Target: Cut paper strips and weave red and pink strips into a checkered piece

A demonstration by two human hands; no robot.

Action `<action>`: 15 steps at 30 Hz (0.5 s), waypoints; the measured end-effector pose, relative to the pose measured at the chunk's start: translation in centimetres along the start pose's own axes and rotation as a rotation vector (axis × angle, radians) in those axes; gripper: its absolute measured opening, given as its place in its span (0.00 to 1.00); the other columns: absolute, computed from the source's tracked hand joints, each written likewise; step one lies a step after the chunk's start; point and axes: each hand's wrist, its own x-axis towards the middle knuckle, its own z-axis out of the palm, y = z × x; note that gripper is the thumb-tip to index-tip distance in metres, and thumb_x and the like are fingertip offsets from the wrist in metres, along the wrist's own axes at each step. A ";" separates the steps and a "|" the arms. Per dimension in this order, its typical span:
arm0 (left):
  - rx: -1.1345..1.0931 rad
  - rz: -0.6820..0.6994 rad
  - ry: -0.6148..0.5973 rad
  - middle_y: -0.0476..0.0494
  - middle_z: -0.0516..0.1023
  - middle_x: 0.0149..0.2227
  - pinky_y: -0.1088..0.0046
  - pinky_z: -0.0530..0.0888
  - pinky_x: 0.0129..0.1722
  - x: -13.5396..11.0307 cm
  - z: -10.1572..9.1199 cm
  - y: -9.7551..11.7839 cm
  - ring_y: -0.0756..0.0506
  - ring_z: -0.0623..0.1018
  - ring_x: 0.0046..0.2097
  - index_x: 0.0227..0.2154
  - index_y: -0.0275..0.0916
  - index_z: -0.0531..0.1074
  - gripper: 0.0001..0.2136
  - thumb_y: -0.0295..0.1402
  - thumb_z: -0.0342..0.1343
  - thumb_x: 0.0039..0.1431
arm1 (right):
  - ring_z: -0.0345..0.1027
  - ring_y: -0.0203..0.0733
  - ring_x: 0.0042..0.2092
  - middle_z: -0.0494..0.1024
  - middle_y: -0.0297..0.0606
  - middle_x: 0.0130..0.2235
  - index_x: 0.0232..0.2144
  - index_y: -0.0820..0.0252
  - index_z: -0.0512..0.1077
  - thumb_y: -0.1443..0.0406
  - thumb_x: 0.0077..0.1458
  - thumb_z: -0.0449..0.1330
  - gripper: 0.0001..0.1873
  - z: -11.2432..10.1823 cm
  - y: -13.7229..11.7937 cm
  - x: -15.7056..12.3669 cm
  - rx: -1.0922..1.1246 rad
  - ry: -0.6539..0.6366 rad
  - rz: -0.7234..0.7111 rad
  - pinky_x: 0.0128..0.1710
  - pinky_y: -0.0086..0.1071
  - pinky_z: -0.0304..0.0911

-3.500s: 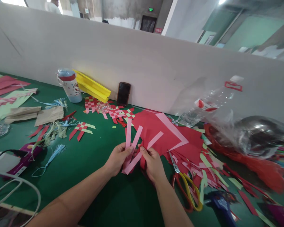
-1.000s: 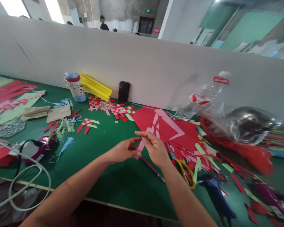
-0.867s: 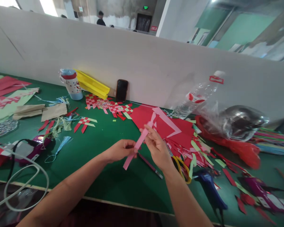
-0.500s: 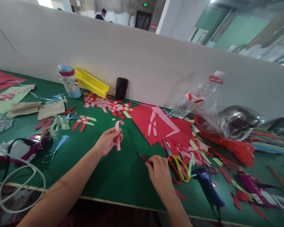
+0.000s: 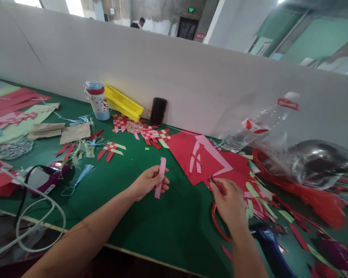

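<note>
My left hand [image 5: 150,182] pinches a pink paper strip [image 5: 162,168] between thumb and fingers, held upright above the green table [image 5: 150,227]. My right hand [image 5: 230,200] is closed on a slim dark stick-like tool [image 5: 218,187] whose exact kind I cannot make out. Its tip is over the lower edge of the red paper sheet [image 5: 179,150], where pink strips lie. Scissors show a red handle loop [image 5: 214,220] beside my right hand; the rest of them is hidden behind it. Pink and green paper scraps [image 5: 261,204] are heaped to the right.
A patterned cup [image 5: 97,102], a yellow folded holder [image 5: 123,103] and a phone [image 5: 158,112] stand along the partition. Woven paper pieces [image 5: 111,148] and a blue tassel [image 5: 82,177] lie left. A plastic bottle [image 5: 255,125] and a blue glue gun [image 5: 271,247] are at right.
My right hand has moved up and right with the slim tool, over the scissors and to the red sheet's edge. The pink strip's curled top now appears straighter. The view has turned slightly left.
</note>
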 end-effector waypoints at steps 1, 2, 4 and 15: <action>0.004 -0.004 -0.016 0.46 0.76 0.33 0.70 0.76 0.34 -0.1 0.2 0.0 0.49 0.79 0.31 0.45 0.37 0.66 0.19 0.42 0.62 0.55 | 0.70 0.49 0.41 0.77 0.46 0.40 0.39 0.59 0.73 0.49 0.56 0.52 0.21 0.6 -1.5 0.0 0.161 -0.143 0.028 0.42 0.42 0.64; 0.008 -0.012 -0.034 0.46 0.77 0.32 0.71 0.76 0.33 -0.1 0.4 -0.1 0.49 0.79 0.31 0.45 0.37 0.67 0.20 0.43 0.62 0.55 | 0.71 0.46 0.38 0.78 0.44 0.40 0.41 0.58 0.73 0.50 0.57 0.53 0.21 1.4 -3.1 0.0 0.317 -0.316 0.051 0.40 0.39 0.65; 0.019 -0.037 -0.070 0.46 0.77 0.33 0.71 0.76 0.32 -0.1 0.8 -0.5 0.49 0.79 0.30 0.44 0.36 0.67 0.21 0.44 0.63 0.53 | 0.72 0.43 0.38 0.79 0.42 0.41 0.43 0.58 0.73 0.51 0.57 0.55 0.21 3.1 -5.9 0.1 0.577 -0.523 0.048 0.39 0.36 0.66; -0.150 -0.327 -0.225 0.37 0.79 0.41 0.67 0.77 0.35 -0.4 1.2 -0.7 0.46 0.81 0.34 0.45 0.36 0.71 0.20 0.45 0.61 0.56 | 0.73 0.45 0.41 0.80 0.41 0.39 0.38 0.56 0.78 0.60 0.58 0.58 0.11 7.2 -5.7 -0.7 0.617 -0.097 -0.116 0.45 0.40 0.67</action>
